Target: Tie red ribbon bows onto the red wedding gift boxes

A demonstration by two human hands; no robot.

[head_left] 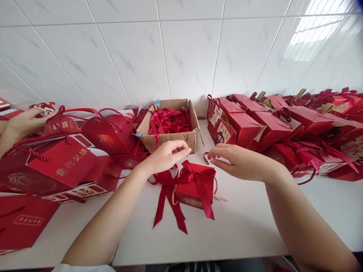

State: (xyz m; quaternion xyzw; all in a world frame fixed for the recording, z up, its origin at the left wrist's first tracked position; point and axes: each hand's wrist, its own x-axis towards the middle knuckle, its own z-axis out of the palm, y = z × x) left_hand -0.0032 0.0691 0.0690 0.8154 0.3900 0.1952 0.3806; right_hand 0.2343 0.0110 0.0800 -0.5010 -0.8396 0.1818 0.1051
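A small red gift box (195, 190) with gold cord handles sits in front of me on the white table. A wide red ribbon bow (202, 177) lies over its top, one tail hanging down the front. Against its left side rests another red ribbon bow (167, 189), its tails spread on the table. My left hand (170, 154) hovers above the box's left corner, fingers loosely bent and nothing visible in them. To the upper right of the box is my right hand (236, 160), thumb apart from its fingers. A thin dark red loop (206, 158) shows beside those fingertips; I cannot tell whether they touch.
Behind stands an open cardboard box (170, 141) full of red ribbons. Red gift boxes (103, 132) with cord handles are piled left; rows of red boxes (269, 124) fill the right. At far left, another person's hand (27, 122) holds a small red item. A tiled wall (190, 56) closes the back.
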